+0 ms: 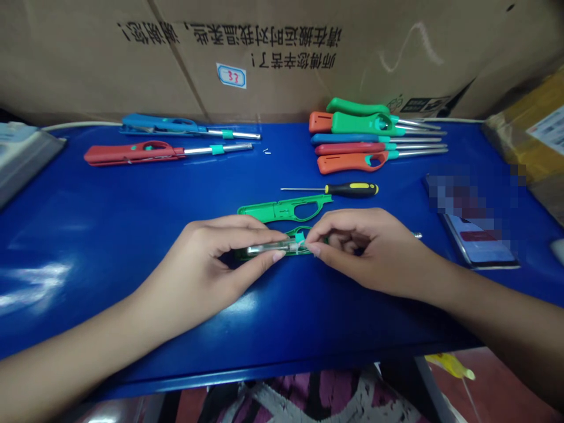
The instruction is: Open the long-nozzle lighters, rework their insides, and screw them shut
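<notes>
My left hand (215, 252) pinches a clear lighter fuel tank (262, 249) between thumb and fingers. At the tank's right end sits a small teal piece (300, 238). My right hand (365, 241) has thumb and forefinger closed beside that piece, at a thin whitish part too small to name. Beneath both hands lies a green lighter shell half (304, 229), mostly covered. Another green shell half (282, 210), its hollow inside showing, rests just behind. A metal end (418, 235) pokes out past my right hand. Farther back lies a black-and-yellow screwdriver (352, 189).
Several assembled lighters (352, 150) lie at the back right. A blue lighter (163, 125) and a red lighter (132, 154) lie back left, near tiny metal bits (267, 151). A phone (478, 235) is at right. A cardboard box (273, 94) borders the blue table (176, 194).
</notes>
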Motion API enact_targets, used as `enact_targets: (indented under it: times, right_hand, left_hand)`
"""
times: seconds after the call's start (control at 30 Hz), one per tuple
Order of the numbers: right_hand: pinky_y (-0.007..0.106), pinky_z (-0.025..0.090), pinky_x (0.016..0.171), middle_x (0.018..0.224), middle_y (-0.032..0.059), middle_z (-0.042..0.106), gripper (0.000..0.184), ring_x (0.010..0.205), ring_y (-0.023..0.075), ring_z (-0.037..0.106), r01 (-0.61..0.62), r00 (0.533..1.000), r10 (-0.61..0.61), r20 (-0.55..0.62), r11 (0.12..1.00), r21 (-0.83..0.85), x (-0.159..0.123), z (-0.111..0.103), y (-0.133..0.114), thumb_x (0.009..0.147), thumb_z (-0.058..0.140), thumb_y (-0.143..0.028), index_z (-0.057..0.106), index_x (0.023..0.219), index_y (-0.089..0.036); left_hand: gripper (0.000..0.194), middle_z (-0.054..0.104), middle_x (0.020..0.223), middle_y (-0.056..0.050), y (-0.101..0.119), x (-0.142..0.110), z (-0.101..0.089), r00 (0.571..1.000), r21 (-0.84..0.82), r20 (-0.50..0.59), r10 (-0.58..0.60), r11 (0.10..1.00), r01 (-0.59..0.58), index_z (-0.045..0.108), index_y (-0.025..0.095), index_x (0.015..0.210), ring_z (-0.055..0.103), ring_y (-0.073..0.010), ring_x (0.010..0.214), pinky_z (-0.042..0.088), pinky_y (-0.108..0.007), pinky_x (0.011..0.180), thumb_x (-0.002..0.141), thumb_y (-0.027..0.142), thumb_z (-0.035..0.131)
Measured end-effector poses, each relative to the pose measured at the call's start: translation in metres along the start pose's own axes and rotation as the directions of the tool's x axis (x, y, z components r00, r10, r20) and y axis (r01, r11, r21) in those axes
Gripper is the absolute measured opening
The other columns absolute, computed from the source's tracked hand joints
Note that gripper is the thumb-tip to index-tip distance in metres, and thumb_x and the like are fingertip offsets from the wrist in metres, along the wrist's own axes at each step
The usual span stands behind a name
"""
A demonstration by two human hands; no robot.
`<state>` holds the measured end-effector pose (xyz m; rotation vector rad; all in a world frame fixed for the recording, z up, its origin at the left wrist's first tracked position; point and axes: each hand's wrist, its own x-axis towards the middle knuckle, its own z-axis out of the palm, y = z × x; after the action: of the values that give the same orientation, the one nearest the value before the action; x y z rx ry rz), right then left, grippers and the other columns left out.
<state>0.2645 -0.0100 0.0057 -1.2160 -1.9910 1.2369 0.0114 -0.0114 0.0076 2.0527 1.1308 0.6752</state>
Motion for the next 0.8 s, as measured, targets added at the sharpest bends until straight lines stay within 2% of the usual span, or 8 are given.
enact_targets:
  times: [0.13, 0.23, 0.37, 0.63, 0.8]
  right_hand:
    - [0.023, 0.041, 0.054, 0.081, -0.0001, 0.064, 0.009, 0.059, 0.0071, 0.051, 0.207, 0.971, -0.229, -0.066, 0.949, -0.237, 0.0, -0.004, 0.001, 0.095, 0.064, -0.015, 0.072, 0.094, -0.016]
    - [0.027, 0.041, 0.059, 0.087, 0.0012, 0.064, 0.009, 0.063, 0.0092, 0.049, 0.283, 0.943, -0.326, -0.062, 0.888, -0.364, -0.001, -0.007, 0.004, 0.099, 0.061, -0.017, 0.07, 0.098, -0.018]
    - [0.029, 0.04, 0.061, 0.095, 0.0033, 0.066, 0.01, 0.065, 0.0112, 0.049, 0.259, 0.952, -0.304, -0.027, 0.853, -0.453, -0.002, -0.008, 0.005, 0.101, 0.059, -0.018, 0.069, 0.101, -0.019]
    - [0.028, 0.043, 0.063, 0.108, 0.003, 0.066, 0.017, 0.073, 0.0114, 0.057, 0.189, 0.98, -0.194, 0.043, 0.845, -0.5, -0.003, -0.008, 0.008, 0.101, 0.057, -0.02, 0.071, 0.11, -0.018]
    - [0.031, 0.048, 0.074, 0.11, 0.0035, 0.067, 0.021, 0.09, 0.0162, 0.066, 0.196, 0.98, -0.173, 0.094, 0.801, -0.566, -0.004, -0.009, 0.011, 0.103, 0.053, -0.019, 0.072, 0.109, -0.019]
  left_hand:
    - [0.021, 0.077, 0.108, -0.003, -0.003, 0.002, -0.008, 0.995, 0.095, 0.066, 0.074, 0.992, -0.081, 0.083, 0.029, 0.114, 0.073, -0.0161, 0.092, 0.059, -0.025, 0.081, 0.099, 0.033, 0.069]
    - [0.021, 0.074, 0.104, -0.002, -0.005, 0.004, -0.01, 0.991, 0.132, 0.089, 0.1, 0.985, -0.112, 0.083, 0.029, 0.115, 0.071, -0.0141, 0.088, 0.056, -0.024, 0.078, 0.099, 0.031, 0.069]
    - [0.021, 0.075, 0.102, -0.002, -0.007, 0.003, -0.01, 0.99, 0.15, 0.091, 0.105, 0.982, -0.118, 0.082, 0.029, 0.115, 0.071, -0.0145, 0.086, 0.056, -0.024, 0.076, 0.098, 0.031, 0.069]
    - [0.018, 0.079, 0.103, 0.0, -0.004, 0.003, -0.017, 0.989, 0.213, 0.124, 0.079, 0.972, -0.104, 0.081, 0.029, 0.107, 0.074, -0.0155, 0.088, 0.06, -0.025, 0.08, 0.098, 0.035, 0.067]
    - [0.02, 0.079, 0.102, 0.0, -0.003, 0.002, -0.024, 0.988, 0.234, 0.14, 0.071, 0.967, -0.103, 0.082, 0.029, 0.106, 0.075, -0.0171, 0.084, 0.06, -0.024, 0.068, 0.098, 0.037, 0.066]
